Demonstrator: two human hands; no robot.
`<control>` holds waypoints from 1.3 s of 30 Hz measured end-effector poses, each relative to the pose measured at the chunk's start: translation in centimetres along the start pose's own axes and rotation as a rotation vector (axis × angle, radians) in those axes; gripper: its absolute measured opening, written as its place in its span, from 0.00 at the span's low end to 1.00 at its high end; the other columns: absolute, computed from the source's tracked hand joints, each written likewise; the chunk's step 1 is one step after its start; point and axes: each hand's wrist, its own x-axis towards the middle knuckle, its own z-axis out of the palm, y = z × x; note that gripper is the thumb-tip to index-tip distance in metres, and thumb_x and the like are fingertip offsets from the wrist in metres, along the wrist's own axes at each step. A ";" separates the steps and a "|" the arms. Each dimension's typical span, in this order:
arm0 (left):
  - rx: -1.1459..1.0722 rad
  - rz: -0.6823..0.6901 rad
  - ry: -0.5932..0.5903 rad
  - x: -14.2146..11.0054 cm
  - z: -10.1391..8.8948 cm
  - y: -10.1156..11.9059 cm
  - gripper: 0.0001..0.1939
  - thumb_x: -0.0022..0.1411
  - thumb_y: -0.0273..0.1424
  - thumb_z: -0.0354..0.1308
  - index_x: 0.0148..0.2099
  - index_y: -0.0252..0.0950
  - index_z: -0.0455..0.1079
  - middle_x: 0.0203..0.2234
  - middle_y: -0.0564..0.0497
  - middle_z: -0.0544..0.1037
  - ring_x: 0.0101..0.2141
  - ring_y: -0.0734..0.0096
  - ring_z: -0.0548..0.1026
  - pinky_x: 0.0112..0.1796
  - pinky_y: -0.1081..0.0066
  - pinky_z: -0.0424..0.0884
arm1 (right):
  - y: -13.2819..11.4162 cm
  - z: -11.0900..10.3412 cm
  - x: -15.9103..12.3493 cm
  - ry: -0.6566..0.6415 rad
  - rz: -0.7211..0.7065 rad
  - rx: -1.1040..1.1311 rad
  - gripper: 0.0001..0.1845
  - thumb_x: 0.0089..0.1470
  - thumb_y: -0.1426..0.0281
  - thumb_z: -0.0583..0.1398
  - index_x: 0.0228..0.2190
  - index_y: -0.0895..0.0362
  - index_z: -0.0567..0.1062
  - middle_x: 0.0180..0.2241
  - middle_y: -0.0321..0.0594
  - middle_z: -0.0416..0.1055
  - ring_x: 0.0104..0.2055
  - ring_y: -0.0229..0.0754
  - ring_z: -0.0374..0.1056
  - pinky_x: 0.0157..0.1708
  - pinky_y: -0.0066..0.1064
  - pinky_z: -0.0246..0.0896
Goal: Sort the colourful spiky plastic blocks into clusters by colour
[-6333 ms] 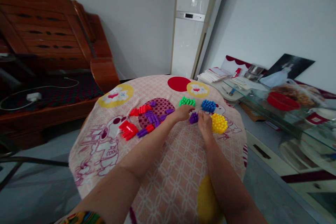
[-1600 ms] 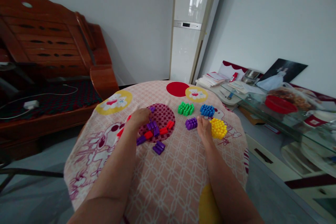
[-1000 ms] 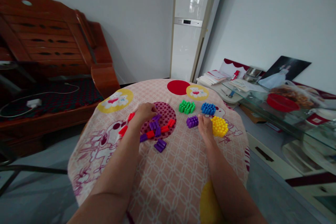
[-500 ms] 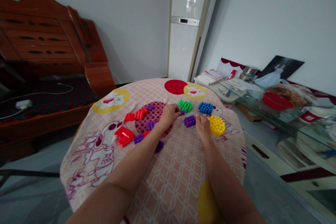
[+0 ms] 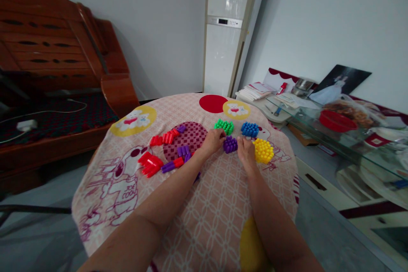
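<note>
A standing bunch of purple plastic pegs (image 5: pixel 230 145) sits on the cloth between my two hands. My left hand (image 5: pixel 214 141) is closed in a pinch at its upper left edge; the small purple piece in its fingertips is mostly hidden now. My right hand (image 5: pixel 246 149) has its fingers curled against the bunch's right side. Behind stand similar bunches of green pegs (image 5: pixel 224 126) and blue pegs (image 5: pixel 250 129). Yellow pegs (image 5: pixel 264 151) stand just right of my right hand. Red pieces (image 5: pixel 150 164) and purple pieces (image 5: pixel 172 165) lie loose to the left, some behind my left forearm.
A patterned cloth covers the round table (image 5: pixel 210 216). A wooden bench (image 5: pixel 54 59) stands at left, with a white plug adapter (image 5: pixel 27 126) on it. Ahead is a tall white cabinet-like appliance (image 5: pixel 223 55). On the right, a glass-topped stand bears a red bowl (image 5: pixel 337 121) and papers (image 5: pixel 255 91).
My left hand has moved slightly right, bringing its purple piece up to the purple bunch. My right hand has stayed beside that bunch. The view has shifted a little.
</note>
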 end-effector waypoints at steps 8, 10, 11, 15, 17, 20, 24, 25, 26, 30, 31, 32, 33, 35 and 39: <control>0.075 -0.041 0.058 -0.1 -2.1 -1.1 0.13 0.60 0.22 0.54 0.44 0.32 0.76 0.38 0.45 0.81 0.39 0.66 0.77 0.45 0.69 0.71 | 0.3 0.1 -0.2 0.023 -0.017 0.007 0.27 0.64 0.57 0.45 0.22 0.55 0.71 0.23 0.44 0.70 0.28 0.43 0.63 0.28 0.32 0.48; 0.196 -0.130 0.105 -0.3 -4.2 -2.6 0.15 0.61 0.24 0.53 0.48 0.32 0.75 0.41 0.43 0.80 0.43 0.64 0.77 0.47 0.69 0.71 | 0.4 0.1 -0.2 0.016 -0.009 0.007 0.27 0.64 0.57 0.44 0.21 0.55 0.71 0.23 0.45 0.71 0.28 0.43 0.63 0.28 0.32 0.48; 0.272 -0.195 0.132 -0.4 -5.3 -3.5 0.16 0.61 0.24 0.52 0.49 0.32 0.75 0.43 0.42 0.80 0.44 0.63 0.77 0.48 0.69 0.70 | 0.3 0.1 -0.2 0.010 -0.005 0.006 0.27 0.64 0.57 0.44 0.21 0.55 0.71 0.23 0.45 0.71 0.28 0.43 0.63 0.28 0.32 0.48; 0.501 -0.414 0.151 -1.7 -8.9 -7.7 0.20 0.64 0.28 0.49 0.54 0.30 0.72 0.50 0.37 0.76 0.51 0.56 0.74 0.51 0.65 0.69 | 0.2 0.0 -0.2 0.001 -0.005 0.008 0.27 0.64 0.58 0.44 0.21 0.55 0.71 0.23 0.46 0.71 0.28 0.43 0.63 0.28 0.33 0.48; 0.552 -0.463 0.072 -2.3 -9.5 -9.3 0.20 0.65 0.30 0.48 0.55 0.32 0.72 0.50 0.37 0.77 0.51 0.54 0.74 0.51 0.63 0.69 | 0.1 -0.1 -0.2 0.001 -0.011 0.021 0.27 0.64 0.58 0.44 0.22 0.55 0.71 0.23 0.46 0.71 0.27 0.43 0.63 0.28 0.33 0.48; 0.567 -0.471 0.009 -2.6 -9.2 -10.3 0.20 0.63 0.30 0.51 0.56 0.36 0.72 0.51 0.42 0.78 0.51 0.57 0.75 0.50 0.66 0.69 | 0.1 -0.1 -0.3 -0.007 -0.001 0.041 0.27 0.64 0.58 0.44 0.22 0.55 0.71 0.21 0.44 0.70 0.26 0.43 0.63 0.28 0.33 0.48; 0.572 -0.426 0.030 -2.4 -8.3 -9.6 0.20 0.60 0.29 0.53 0.54 0.37 0.71 0.48 0.43 0.79 0.50 0.59 0.75 0.47 0.69 0.69 | 0.2 0.0 -0.3 0.001 0.001 0.046 0.28 0.64 0.57 0.43 0.22 0.56 0.71 0.21 0.43 0.70 0.26 0.43 0.63 0.27 0.32 0.48; 0.572 -0.419 0.033 -2.4 -8.1 -9.3 0.20 0.60 0.29 0.53 0.54 0.36 0.71 0.47 0.43 0.79 0.49 0.58 0.75 0.47 0.68 0.69 | 0.3 0.0 -0.2 0.002 -0.001 0.047 0.29 0.64 0.56 0.43 0.22 0.56 0.72 0.21 0.44 0.70 0.26 0.43 0.63 0.27 0.32 0.48; 0.570 -0.416 0.034 -2.4 -8.0 -9.1 0.19 0.60 0.29 0.53 0.54 0.36 0.71 0.47 0.42 0.79 0.49 0.57 0.75 0.46 0.67 0.69 | 0.3 0.0 -0.2 0.002 0.002 0.049 0.29 0.64 0.56 0.43 0.22 0.56 0.72 0.21 0.44 0.70 0.26 0.43 0.63 0.27 0.32 0.48; 0.546 -0.399 0.038 -2.7 -8.1 -8.3 0.18 0.59 0.27 0.53 0.51 0.35 0.72 0.44 0.42 0.79 0.48 0.56 0.75 0.46 0.65 0.70 | 0.3 0.0 -0.2 -0.016 0.033 0.064 0.29 0.64 0.56 0.43 0.23 0.56 0.73 0.20 0.44 0.70 0.27 0.44 0.65 0.28 0.33 0.50; 0.530 -0.397 0.041 -2.7 -8.1 -8.2 0.17 0.58 0.26 0.53 0.50 0.35 0.72 0.44 0.43 0.79 0.47 0.57 0.76 0.46 0.66 0.70 | 0.3 0.0 -0.2 -0.024 0.037 0.066 0.29 0.64 0.56 0.43 0.24 0.56 0.73 0.20 0.44 0.69 0.27 0.44 0.65 0.28 0.33 0.50; 0.506 -0.394 0.044 -2.6 -8.2 -8.0 0.17 0.58 0.25 0.53 0.50 0.35 0.72 0.44 0.43 0.80 0.47 0.58 0.76 0.45 0.67 0.70 | 0.3 0.0 -0.2 -0.029 0.038 0.067 0.29 0.64 0.56 0.43 0.24 0.56 0.73 0.20 0.44 0.69 0.27 0.44 0.65 0.28 0.33 0.50; 0.473 -0.388 0.047 -2.5 -8.3 -7.7 0.17 0.58 0.25 0.53 0.50 0.35 0.72 0.44 0.44 0.80 0.46 0.60 0.76 0.45 0.68 0.70 | 0.2 -0.1 -0.2 -0.030 0.039 0.067 0.29 0.64 0.56 0.43 0.23 0.56 0.73 0.19 0.43 0.69 0.27 0.44 0.65 0.28 0.33 0.50; 0.385 -0.357 0.048 -2.2 -8.3 -7.1 0.18 0.57 0.24 0.54 0.50 0.36 0.73 0.44 0.46 0.80 0.44 0.63 0.77 0.44 0.70 0.70 | 0.1 -0.1 -0.2 -0.027 0.037 0.071 0.29 0.64 0.56 0.43 0.23 0.56 0.72 0.19 0.43 0.68 0.26 0.44 0.64 0.28 0.33 0.49; 0.172 -0.208 -0.012 -1.5 -7.0 -4.8 0.14 0.54 0.24 0.58 0.44 0.36 0.76 0.37 0.49 0.82 0.38 0.67 0.78 0.40 0.72 0.71 | 0.0 -0.2 -0.3 -0.030 0.041 0.093 0.29 0.64 0.55 0.42 0.22 0.55 0.70 0.19 0.42 0.67 0.25 0.44 0.63 0.28 0.33 0.48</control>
